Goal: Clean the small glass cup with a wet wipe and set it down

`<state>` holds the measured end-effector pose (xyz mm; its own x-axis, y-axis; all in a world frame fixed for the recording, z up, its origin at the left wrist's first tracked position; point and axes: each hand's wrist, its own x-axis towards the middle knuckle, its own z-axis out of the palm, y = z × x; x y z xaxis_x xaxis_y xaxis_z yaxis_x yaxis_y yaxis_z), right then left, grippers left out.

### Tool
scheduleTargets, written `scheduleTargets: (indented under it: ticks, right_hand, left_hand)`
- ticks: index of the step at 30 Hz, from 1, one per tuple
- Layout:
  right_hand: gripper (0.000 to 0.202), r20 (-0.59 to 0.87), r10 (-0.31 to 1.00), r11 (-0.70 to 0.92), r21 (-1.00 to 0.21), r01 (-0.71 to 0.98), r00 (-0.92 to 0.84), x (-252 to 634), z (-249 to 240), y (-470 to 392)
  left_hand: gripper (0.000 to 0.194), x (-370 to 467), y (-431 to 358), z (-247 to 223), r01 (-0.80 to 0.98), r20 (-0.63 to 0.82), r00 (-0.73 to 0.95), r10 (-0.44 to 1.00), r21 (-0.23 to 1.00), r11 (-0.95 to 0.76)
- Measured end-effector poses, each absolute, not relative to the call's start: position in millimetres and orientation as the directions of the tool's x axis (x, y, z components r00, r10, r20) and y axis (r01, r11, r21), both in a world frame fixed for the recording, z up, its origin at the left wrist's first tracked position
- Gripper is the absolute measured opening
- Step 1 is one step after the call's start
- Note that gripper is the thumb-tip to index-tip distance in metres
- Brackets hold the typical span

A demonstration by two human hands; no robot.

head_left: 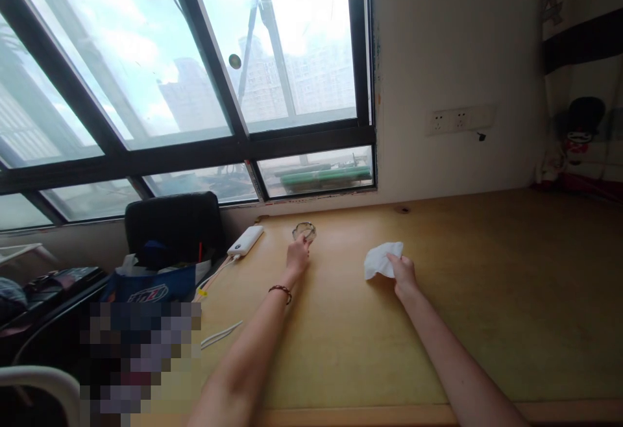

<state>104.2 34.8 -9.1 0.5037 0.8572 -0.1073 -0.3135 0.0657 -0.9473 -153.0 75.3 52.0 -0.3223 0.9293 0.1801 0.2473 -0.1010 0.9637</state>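
In the head view, over the desk (335, 349), my left hand (297, 255) pinched a clear round-rimmed object (305, 225) nearside, likely keeping its rim exposed; my right hand (405, 274) pinched a tissue (377, 261) by its edge, leaving it loose.

Seemingly a home: patterned curtain (584, 41), wooden desk (491, 284), black-framed window (195, 83).

- The person's left hand (298, 253) holds a small see-through rounded object (305, 226), its kind unclear.
- The right hand (405, 272) pinches a white tissue (379, 261).
- Left of the left grip lies a white power bank (246, 240), cable (214, 276) plugged in.
- Beneath both grips: a wooden table (487, 284).
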Motion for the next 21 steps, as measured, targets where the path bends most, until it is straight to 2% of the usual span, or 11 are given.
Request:
scheduleTargets:
  ticks: [2, 5, 8, 14, 21]
  right_hand:
    - [0.009, -0.028, 0.857, 0.103, -0.969, -0.224, 0.514, 104, -6, 33]
    - [0.015, 0.058, 0.880, 0.134, -0.983, -0.129, 0.471, 98, 1, 25]
    - [0.026, 0.118, 0.916, 0.162, -0.983, -0.083, 0.383, 89, 8, 13]
    - [0.035, 0.229, 0.922, 0.211, -0.973, 0.091, 0.312, 87, 10, 1]
    - [0.036, 0.285, 0.905, 0.234, -0.953, 0.192, 0.314, 92, 3, 4]
  left_hand:
    - [0.008, -134, 60, 46, 0.310, 0.224, -0.255, 0.941, 0.941, -0.140]
    - [0.013, -98, 28, 35, 0.373, 0.301, -0.105, 0.948, 0.896, -0.243]
    - [0.011, -64, 0, 24, 0.293, 0.277, -0.008, 0.961, 0.919, -0.263]
    - [0.015, -36, -26, 20, 0.098, 0.246, 0.015, 0.969, 0.964, -0.246]
    - [0.063, -44, -30, 23, -0.023, 0.227, -0.095, 0.969, 0.973, -0.230]
